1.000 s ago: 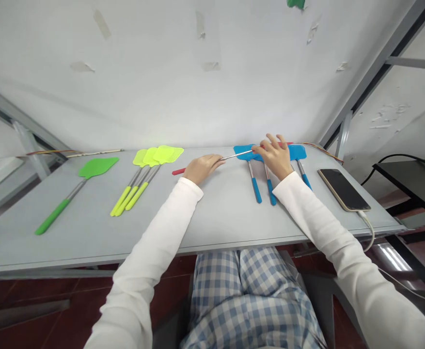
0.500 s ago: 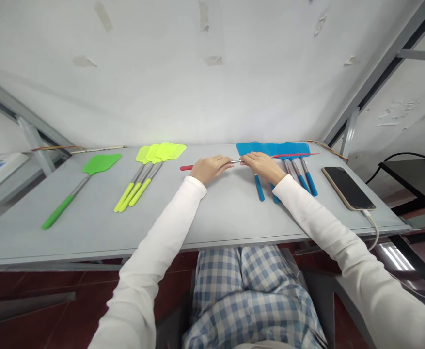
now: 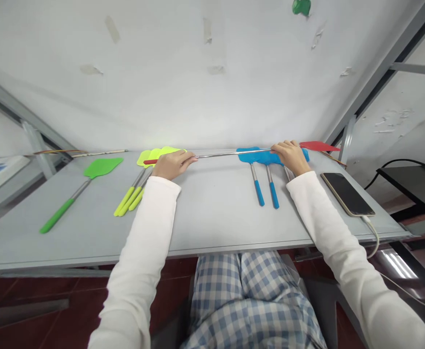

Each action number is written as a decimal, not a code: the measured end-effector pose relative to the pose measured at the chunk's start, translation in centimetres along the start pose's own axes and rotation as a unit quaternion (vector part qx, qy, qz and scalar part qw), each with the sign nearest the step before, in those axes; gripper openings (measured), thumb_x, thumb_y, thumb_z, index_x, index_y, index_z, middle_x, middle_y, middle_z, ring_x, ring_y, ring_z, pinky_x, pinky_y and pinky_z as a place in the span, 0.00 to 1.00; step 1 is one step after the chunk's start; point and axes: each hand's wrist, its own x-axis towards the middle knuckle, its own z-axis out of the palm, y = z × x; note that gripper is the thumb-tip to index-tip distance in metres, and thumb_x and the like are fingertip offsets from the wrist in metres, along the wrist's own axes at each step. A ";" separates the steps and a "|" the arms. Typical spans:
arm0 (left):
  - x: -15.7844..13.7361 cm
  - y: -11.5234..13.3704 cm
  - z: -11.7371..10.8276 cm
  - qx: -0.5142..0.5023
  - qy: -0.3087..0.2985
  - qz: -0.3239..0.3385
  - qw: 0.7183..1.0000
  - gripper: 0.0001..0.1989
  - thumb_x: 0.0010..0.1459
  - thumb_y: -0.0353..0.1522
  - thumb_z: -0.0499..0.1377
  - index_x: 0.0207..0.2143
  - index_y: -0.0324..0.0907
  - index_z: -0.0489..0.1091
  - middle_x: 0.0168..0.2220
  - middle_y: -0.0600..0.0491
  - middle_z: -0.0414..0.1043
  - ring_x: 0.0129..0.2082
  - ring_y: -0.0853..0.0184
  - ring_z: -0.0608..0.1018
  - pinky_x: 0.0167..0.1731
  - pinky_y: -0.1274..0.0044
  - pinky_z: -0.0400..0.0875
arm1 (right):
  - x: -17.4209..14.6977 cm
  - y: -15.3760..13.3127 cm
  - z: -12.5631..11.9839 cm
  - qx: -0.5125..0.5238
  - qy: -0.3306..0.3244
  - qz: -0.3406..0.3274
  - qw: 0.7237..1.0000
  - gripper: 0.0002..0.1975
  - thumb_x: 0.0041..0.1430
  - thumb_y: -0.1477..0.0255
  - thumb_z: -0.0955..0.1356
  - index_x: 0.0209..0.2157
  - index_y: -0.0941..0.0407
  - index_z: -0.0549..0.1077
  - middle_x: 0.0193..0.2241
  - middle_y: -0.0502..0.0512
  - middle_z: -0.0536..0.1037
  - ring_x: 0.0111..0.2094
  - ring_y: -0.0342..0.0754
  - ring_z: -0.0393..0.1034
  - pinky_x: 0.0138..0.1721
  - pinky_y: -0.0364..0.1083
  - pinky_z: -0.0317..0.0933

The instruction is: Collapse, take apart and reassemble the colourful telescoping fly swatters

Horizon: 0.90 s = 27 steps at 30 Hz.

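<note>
Both hands grip a red fly swatter (image 3: 319, 146) held crosswise above the table, its metal rod pulled long between them. My left hand (image 3: 173, 164) is closed near the red handle, which pokes out to its left. At the other end, my right hand (image 3: 291, 156) is closed on the rod close to the red paddle. Behind my left hand lie several yellow fly swatters (image 3: 128, 196), partly covered by it. Several blue fly swatters (image 3: 258, 191) lie beneath and beside my right hand, some hidden by the hand and sleeve.
A green fly swatter (image 3: 101, 167) lies at the left of the grey table (image 3: 219, 213). A phone (image 3: 347, 194) with a white cable lies at the right. Behind the table rises a white wall (image 3: 212, 106), with metal frame posts on both sides.
My hands have moved apart, the left one leftward and the right one rightward. The red fly swatter's metal rod has lengthened between them, and its paddle now reaches farther right.
</note>
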 end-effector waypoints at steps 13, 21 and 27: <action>-1.2 -2.8 -0.8 0.022 -0.092 -0.183 0.979 0.24 0.54 0.57 0.53 0.25 0.46 0.67 0.25 0.51 0.70 0.31 0.63 0.71 0.26 0.75 0.51 | -2.3 3.3 1.8 -0.088 0.050 0.274 0.957 0.16 0.66 0.70 0.58 0.39 0.55 0.77 0.53 0.68 0.71 0.60 0.62 0.55 0.53 0.62 0.49; -1.4 -2.6 -0.9 0.031 -0.070 -0.171 0.982 0.24 0.56 0.55 0.52 0.27 0.45 0.70 0.28 0.49 0.72 0.33 0.62 0.72 0.27 0.74 0.50 | -2.8 3.4 0.8 -0.042 -0.099 0.214 0.971 0.16 0.67 0.70 0.59 0.44 0.56 0.76 0.43 0.63 0.80 0.44 0.56 0.71 0.44 0.51 0.54; -1.0 -1.7 -0.9 0.056 -0.077 -0.175 0.980 0.27 0.56 0.57 0.51 0.25 0.45 0.70 0.25 0.50 0.72 0.31 0.63 0.73 0.26 0.74 0.48 | -2.3 2.5 -0.3 -0.072 -0.091 0.184 0.976 0.13 0.65 0.70 0.62 0.43 0.55 0.77 0.40 0.62 0.81 0.38 0.54 0.71 0.39 0.49 0.51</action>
